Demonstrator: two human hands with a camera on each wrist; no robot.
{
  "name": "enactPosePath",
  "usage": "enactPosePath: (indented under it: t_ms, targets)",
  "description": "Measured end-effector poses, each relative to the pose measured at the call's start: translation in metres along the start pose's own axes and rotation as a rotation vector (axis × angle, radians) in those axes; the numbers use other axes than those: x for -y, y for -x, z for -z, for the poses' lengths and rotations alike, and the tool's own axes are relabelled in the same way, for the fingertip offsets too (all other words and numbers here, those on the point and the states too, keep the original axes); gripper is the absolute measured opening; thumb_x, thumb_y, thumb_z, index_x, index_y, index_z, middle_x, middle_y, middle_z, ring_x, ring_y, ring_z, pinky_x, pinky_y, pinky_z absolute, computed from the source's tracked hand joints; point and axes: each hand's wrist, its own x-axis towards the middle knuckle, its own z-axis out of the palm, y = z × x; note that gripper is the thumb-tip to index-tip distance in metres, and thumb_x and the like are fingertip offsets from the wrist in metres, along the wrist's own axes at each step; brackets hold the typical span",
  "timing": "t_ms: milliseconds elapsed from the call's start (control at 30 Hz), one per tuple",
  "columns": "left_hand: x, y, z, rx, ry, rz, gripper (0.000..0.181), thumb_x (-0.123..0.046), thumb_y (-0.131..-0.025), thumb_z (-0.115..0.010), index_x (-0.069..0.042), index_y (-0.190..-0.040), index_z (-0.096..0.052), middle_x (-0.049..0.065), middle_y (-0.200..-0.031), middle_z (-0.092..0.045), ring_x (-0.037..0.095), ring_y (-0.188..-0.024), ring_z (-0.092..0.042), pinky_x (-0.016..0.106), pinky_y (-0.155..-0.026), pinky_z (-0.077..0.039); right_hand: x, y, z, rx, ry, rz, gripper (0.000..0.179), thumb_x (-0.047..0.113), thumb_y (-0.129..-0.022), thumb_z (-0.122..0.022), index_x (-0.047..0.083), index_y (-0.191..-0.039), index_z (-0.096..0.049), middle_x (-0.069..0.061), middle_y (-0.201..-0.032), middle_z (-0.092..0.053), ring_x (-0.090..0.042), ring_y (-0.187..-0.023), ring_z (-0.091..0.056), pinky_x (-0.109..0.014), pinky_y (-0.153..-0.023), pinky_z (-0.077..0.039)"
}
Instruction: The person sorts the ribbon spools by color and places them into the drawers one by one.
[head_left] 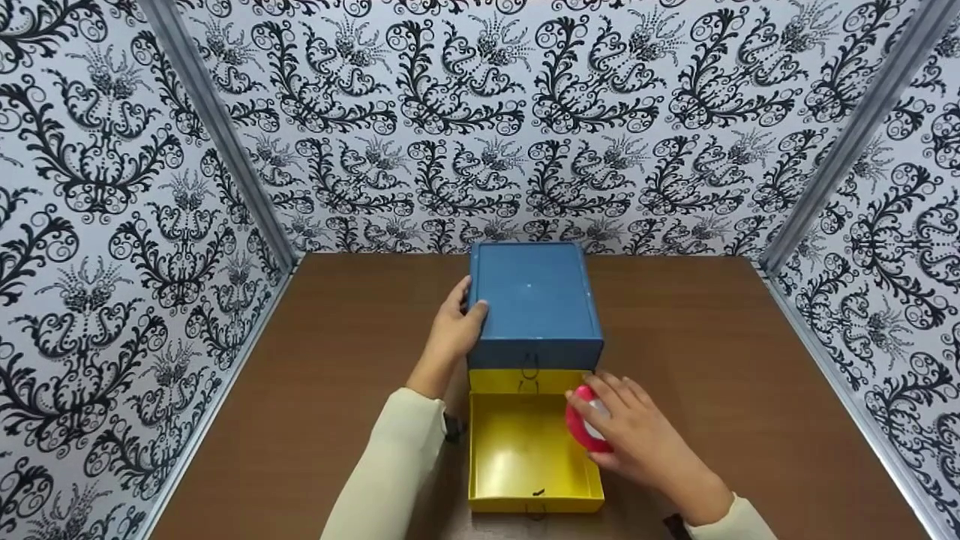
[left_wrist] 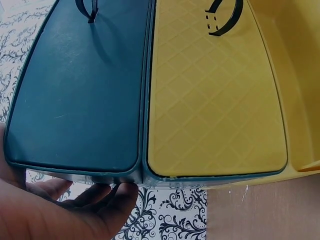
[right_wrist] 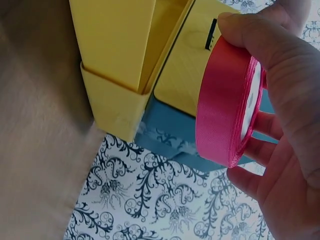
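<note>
My right hand (head_left: 637, 427) holds a roll of pink ribbon (right_wrist: 222, 107) between thumb and fingers. The roll is over the right side of a pulled-out yellow drawer (head_left: 510, 442), and its pale core shows. My left hand (head_left: 452, 334) rests on the left side of a blue drawer box (head_left: 536, 292), thumb over the top edge and fingers along the side. In the left wrist view, the fingertips touch the box's side below a blue drawer front (left_wrist: 80, 100) and a yellow drawer front (left_wrist: 215, 100).
Dark loop handles (head_left: 531, 373) hang on the drawer fronts. A small dark piece (head_left: 538, 493) shows at the open drawer's front wall. The box stands on a brown table (head_left: 360, 315), with patterned walls (head_left: 480, 127) behind and at both sides.
</note>
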Motion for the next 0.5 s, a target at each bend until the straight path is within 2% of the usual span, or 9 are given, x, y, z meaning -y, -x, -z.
enactPosePath:
  t_ms: [133,333,500]
  targets:
    - [0.001,-0.001,0.000,0.003,0.017,0.007,0.057,-0.023,-0.092,-0.053,-0.017,-0.145,-0.031,0.010,-0.140,-0.040,0.023,-0.124,-0.040,0.039,-0.099,-0.035,0.003,-0.001,-0.006,-0.008,0.000,0.026,0.089,0.043,-0.060,-0.082,0.020,-0.136,-0.045,-0.016,-0.131,-0.044,-0.036,-0.116,-0.042,-0.056,-0.095,-0.035]
    - [0.000,-0.001,0.000,0.005,0.030,0.013,0.057,-0.023,-0.093,-0.053,-0.018,-0.145,-0.030,0.009,-0.141,-0.039,0.023,-0.124,-0.040,0.039,-0.099,-0.036,0.007,-0.003,-0.013,0.027,-0.013,0.040,0.090,0.044,-0.063,-0.080,0.022,-0.140,-0.040,-0.015,-0.135,-0.040,-0.035,-0.119,-0.038,-0.054,-0.099,-0.031]
    - [0.000,-0.001,0.001,-0.001,0.021,0.009,0.057,-0.022,-0.093,-0.053,-0.017,-0.145,-0.030,0.010,-0.142,-0.038,0.024,-0.125,-0.039,0.039,-0.099,-0.035,0.010,-0.007,-0.020,0.022,-0.021,0.078,0.091,0.044,-0.062,-0.080,0.022,-0.140,-0.039,-0.015,-0.137,-0.039,-0.035,-0.120,-0.037,-0.055,-0.098,-0.031]
